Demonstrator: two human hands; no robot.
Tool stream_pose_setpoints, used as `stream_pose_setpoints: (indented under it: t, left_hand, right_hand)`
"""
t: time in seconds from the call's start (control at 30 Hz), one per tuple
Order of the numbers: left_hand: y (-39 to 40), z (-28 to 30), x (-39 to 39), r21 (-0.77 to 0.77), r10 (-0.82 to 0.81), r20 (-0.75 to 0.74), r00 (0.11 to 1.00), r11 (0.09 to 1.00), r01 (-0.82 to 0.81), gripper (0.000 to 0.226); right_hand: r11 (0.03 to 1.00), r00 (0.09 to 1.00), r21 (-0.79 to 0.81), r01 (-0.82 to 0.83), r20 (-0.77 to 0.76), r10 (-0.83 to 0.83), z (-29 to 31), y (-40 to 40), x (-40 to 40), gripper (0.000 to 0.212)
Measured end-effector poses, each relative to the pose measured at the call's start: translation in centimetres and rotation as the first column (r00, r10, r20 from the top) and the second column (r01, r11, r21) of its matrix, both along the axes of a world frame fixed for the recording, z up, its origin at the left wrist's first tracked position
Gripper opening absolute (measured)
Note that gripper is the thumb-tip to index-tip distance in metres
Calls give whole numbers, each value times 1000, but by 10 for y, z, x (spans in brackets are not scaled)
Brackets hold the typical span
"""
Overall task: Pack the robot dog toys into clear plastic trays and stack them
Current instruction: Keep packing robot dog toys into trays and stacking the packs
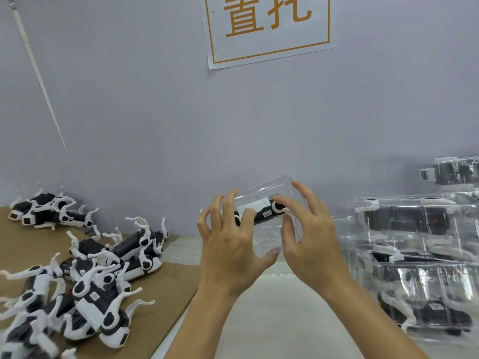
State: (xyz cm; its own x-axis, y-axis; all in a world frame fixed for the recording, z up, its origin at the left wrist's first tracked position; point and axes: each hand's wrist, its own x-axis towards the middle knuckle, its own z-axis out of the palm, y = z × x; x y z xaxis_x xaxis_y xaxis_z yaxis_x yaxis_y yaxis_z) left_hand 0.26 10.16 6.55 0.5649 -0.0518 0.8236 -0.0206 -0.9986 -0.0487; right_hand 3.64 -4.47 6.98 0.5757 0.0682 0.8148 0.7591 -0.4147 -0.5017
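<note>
Where both hands meet above the bench (pixel 285 320), a black-and-white robot dog toy (pixel 261 212) lies on its side inside a clear plastic tray (pixel 269 203) (glossy, edges faint). The left hand (pixel 228 244) curls its grip round the tray's 9 o'clock end, thumb beneath; the right hand (pixel 308 237) has a spread grip on the 3 o'clock end, forefinger on the toy's white hip. The toy sits between the two grips. Loose toys (pixel 85 281) heap on cardboard (pixel 166 301) at 8 o'clock; filled trays (pixel 420 255) stack at 3 o'clock.
</note>
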Motion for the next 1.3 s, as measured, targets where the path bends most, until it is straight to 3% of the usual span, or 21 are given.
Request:
stream_pose_setpoints:
  t: [0.33,0.43,0.5,0.6,0.7,0.83,0.9,0.97,1.07,1.13,1.23,1.3]
  left_hand:
    - [0,-3,1,-15,2,80,997,1000,-1,68]
    - [1,-4,2,-86,-5,83,997,996,12,70]
    - [3,-3,1,-260,-44,76,996,963,63,74]
    - [11,2,2,-627,-169,101,980,754,194,72]
    - [20,5,1,-878,-297,217,930,356,318,69]
    - [26,7,-1,-932,-419,358,834,-103,348,57]
    - [28,9,-4,-892,-458,434,776,-338,299,52]
    - [32,7,-6,-812,-454,513,729,-532,240,63]
    - [35,5,-9,-727,-489,597,636,-665,171,86]
    - [35,4,-10,-734,-547,601,582,-666,132,95]
    - [36,2,-11,-748,-616,622,484,-650,134,88]
    - [38,1,-11,-742,-612,628,480,-658,132,89]
  right_hand:
    - [998,998,-51,36,45,-34,-1,-1,3,40]
    - [998,997,59,35,67,-39,3,-1,0,39]
    - [981,996,190,29,74,-43,8,-2,-1,39]
    - [937,1000,348,17,12,-22,14,-5,-3,39]
    - [904,999,427,10,-46,11,18,-7,-6,40]
    - [899,998,437,-2,-54,28,18,-4,-10,38]
    - [908,1000,420,-7,-24,18,17,-1,-11,37]
    - [919,1000,394,-20,26,11,16,2,-12,35]
    - [946,989,318,-62,145,16,14,8,-15,27]
    - [969,973,229,-91,229,37,12,13,-19,22]
    - [982,939,85,-171,317,136,9,21,-24,16]
    - [979,920,15,-203,345,186,8,23,-25,13]
